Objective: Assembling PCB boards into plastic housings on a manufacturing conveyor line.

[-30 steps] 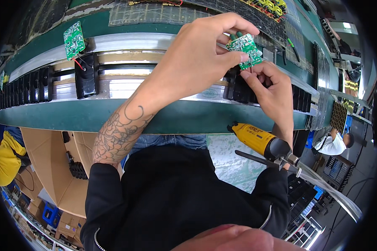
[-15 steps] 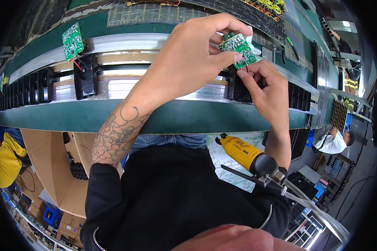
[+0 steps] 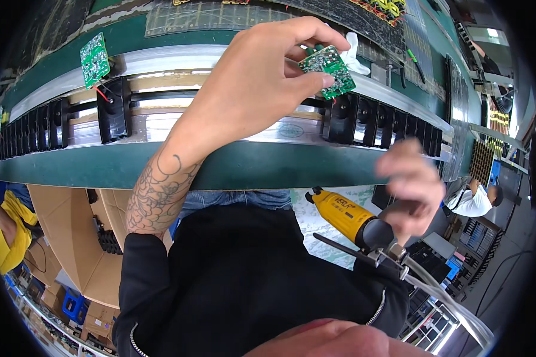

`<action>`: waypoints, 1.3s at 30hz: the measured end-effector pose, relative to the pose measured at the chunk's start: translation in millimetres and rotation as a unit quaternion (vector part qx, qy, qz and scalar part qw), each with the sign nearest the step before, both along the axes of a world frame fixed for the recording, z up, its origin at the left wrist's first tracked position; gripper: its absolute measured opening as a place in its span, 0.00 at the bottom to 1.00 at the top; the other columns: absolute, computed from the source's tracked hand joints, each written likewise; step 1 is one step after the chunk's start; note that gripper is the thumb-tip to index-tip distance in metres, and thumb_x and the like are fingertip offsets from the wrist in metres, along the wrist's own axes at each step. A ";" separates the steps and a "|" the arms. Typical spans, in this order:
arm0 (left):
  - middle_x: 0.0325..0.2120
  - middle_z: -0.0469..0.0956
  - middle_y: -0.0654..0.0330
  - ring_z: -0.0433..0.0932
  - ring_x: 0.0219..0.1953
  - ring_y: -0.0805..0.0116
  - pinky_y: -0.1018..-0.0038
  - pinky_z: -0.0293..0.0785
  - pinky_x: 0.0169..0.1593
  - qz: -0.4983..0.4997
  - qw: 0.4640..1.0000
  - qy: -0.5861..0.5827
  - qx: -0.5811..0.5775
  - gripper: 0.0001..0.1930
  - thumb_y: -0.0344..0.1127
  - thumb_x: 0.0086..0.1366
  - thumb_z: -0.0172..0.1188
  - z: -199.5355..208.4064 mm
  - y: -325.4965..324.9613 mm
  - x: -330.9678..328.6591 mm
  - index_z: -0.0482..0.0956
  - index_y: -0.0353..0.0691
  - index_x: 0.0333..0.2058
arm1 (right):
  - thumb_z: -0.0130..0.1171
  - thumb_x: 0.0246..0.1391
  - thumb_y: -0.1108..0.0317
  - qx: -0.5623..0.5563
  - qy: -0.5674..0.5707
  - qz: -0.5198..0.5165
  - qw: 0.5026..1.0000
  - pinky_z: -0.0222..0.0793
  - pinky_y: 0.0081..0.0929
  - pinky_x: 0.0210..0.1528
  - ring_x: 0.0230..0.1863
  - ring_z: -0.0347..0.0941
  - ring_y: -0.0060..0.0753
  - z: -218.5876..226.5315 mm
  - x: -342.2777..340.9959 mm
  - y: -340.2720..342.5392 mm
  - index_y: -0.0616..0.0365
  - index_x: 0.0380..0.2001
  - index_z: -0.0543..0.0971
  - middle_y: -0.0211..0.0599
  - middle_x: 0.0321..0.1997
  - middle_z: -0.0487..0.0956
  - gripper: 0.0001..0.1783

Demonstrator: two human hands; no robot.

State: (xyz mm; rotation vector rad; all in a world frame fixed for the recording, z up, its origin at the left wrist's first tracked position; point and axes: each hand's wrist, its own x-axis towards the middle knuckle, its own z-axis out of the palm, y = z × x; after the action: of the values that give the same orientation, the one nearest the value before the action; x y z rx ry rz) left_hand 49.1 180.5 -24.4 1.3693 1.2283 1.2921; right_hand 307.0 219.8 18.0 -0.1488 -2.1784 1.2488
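Observation:
A green circuit board (image 3: 335, 66) is pinched between the thumb and fingers of my left hand (image 3: 274, 68), tilted above the metal rail. Just below it, a black plastic case (image 3: 341, 122) stands in the rail, and a short red wire shows at the board's lower edge. My right hand (image 3: 412, 187) is away from the board, over the front edge of the bench and beside the yellow tool; motion smears its fingers. At the left, a second green board (image 3: 95, 62) stands up behind another black case (image 3: 114, 113), with a red wire between them.
Rows of black cases (image 3: 39, 128) line the aluminium rail (image 3: 184, 122) on both sides. A yellow air tool (image 3: 342, 217) hangs in front of the bench at the right. An open cardboard box (image 3: 71, 238) stands lower left. A white object (image 3: 354, 56) lies behind the board.
My right hand has let go of the wire area under the board and swung down and right. My left hand, still holding the board, has shifted slightly left.

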 end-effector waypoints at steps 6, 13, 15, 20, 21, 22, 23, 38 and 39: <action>0.45 0.83 0.58 0.78 0.36 0.82 0.90 0.73 0.34 0.004 1.000 0.011 -0.015 0.17 0.17 0.61 0.63 0.7 -1.1 0.5 0.80 0.34 0.49 | 0.71 0.49 0.60 -0.036 -0.089 0.171 0.981 0.65 0.24 0.29 0.28 0.70 0.30 -11.5 -6.6 -5.7 0.60 0.52 0.80 0.42 0.36 0.83 0.27; 0.46 0.82 0.57 0.79 0.37 0.81 0.90 0.73 0.35 0.010 1.000 0.019 0.015 0.18 0.16 0.61 0.62 -1.1 0.6 4.6 0.79 0.34 0.50 | 0.66 0.38 0.69 0.089 0.159 -0.331 0.926 0.72 0.22 0.36 0.37 0.77 0.34 -29.3 -26.8 26.8 0.60 0.39 0.79 0.45 0.44 0.79 0.20; 0.47 0.82 0.57 0.79 0.37 0.80 0.90 0.74 0.36 0.012 1.000 0.010 0.015 0.18 0.16 0.61 0.62 -2.3 0.6 3.4 0.79 0.34 0.50 | 0.67 0.37 0.70 0.087 0.129 -0.360 0.920 0.73 0.24 0.39 0.38 0.78 0.35 -33.6 -35.4 25.6 0.61 0.39 0.79 0.44 0.43 0.80 0.20; 0.47 0.82 0.56 0.79 0.39 0.79 0.89 0.75 0.39 0.014 1.000 -0.020 0.008 0.18 0.16 0.61 0.62 -4.8 0.3 1.7 0.79 0.33 0.51 | 0.68 0.34 0.73 0.095 0.034 -0.440 0.893 0.76 0.31 0.47 0.39 0.80 0.38 -43.9 -42.1 26.6 0.64 0.40 0.80 0.44 0.40 0.82 0.23; 0.47 0.82 0.56 0.80 0.39 0.79 0.89 0.75 0.40 0.013 1.000 -0.020 -0.001 0.18 0.16 0.61 0.61 -3.8 0.1 2.0 0.79 0.33 0.51 | 0.66 0.34 0.74 0.108 0.036 -0.435 0.893 0.76 0.30 0.46 0.39 0.80 0.39 -47.5 -40.4 27.6 0.66 0.41 0.80 0.46 0.40 0.83 0.23; 0.47 0.82 0.56 0.80 0.40 0.78 0.88 0.76 0.40 0.012 1.000 -0.021 -0.009 0.18 0.16 0.62 0.61 -3.1 0.1 2.3 0.79 0.33 0.51 | 0.64 0.35 0.75 0.122 0.038 -0.430 0.894 0.76 0.30 0.46 0.39 0.80 0.39 -50.5 -38.8 28.5 0.67 0.42 0.79 0.48 0.41 0.84 0.24; 0.47 0.82 0.56 0.80 0.40 0.78 0.88 0.76 0.41 0.011 1.000 -0.022 -0.017 0.18 0.16 0.62 0.61 -3.2 0.1 2.4 0.78 0.33 0.51 | 0.62 0.36 0.75 0.136 0.040 -0.425 0.894 0.77 0.30 0.46 0.39 0.81 0.40 -52.1 -38.3 29.3 0.68 0.43 0.79 0.50 0.41 0.84 0.24; 0.46 0.82 0.56 0.80 0.40 0.77 0.87 0.76 0.42 0.003 0.998 -0.024 -0.052 0.18 0.16 0.62 0.61 9.9 1.8 1.3 0.78 0.33 0.51 | 0.70 0.33 0.73 0.081 -0.032 -0.436 0.896 0.76 0.27 0.46 0.38 0.80 0.35 -49.6 -37.4 21.4 0.65 0.39 0.80 0.41 0.40 0.83 0.24; 0.46 0.82 0.56 0.80 0.40 0.77 0.87 0.76 0.42 0.003 0.998 -0.024 -0.052 0.18 0.16 0.62 0.61 10.1 1.9 1.3 0.78 0.33 0.51 | 0.70 0.33 0.73 0.082 -0.032 -0.436 0.896 0.76 0.27 0.46 0.38 0.80 0.35 -50.5 -37.6 21.8 0.65 0.39 0.80 0.41 0.40 0.83 0.24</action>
State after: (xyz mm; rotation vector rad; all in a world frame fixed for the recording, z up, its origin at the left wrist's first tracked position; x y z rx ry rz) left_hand 50.4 182.4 -14.3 1.2539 1.2503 1.2409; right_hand 269.3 241.6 -32.5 -0.9831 -1.8744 0.5410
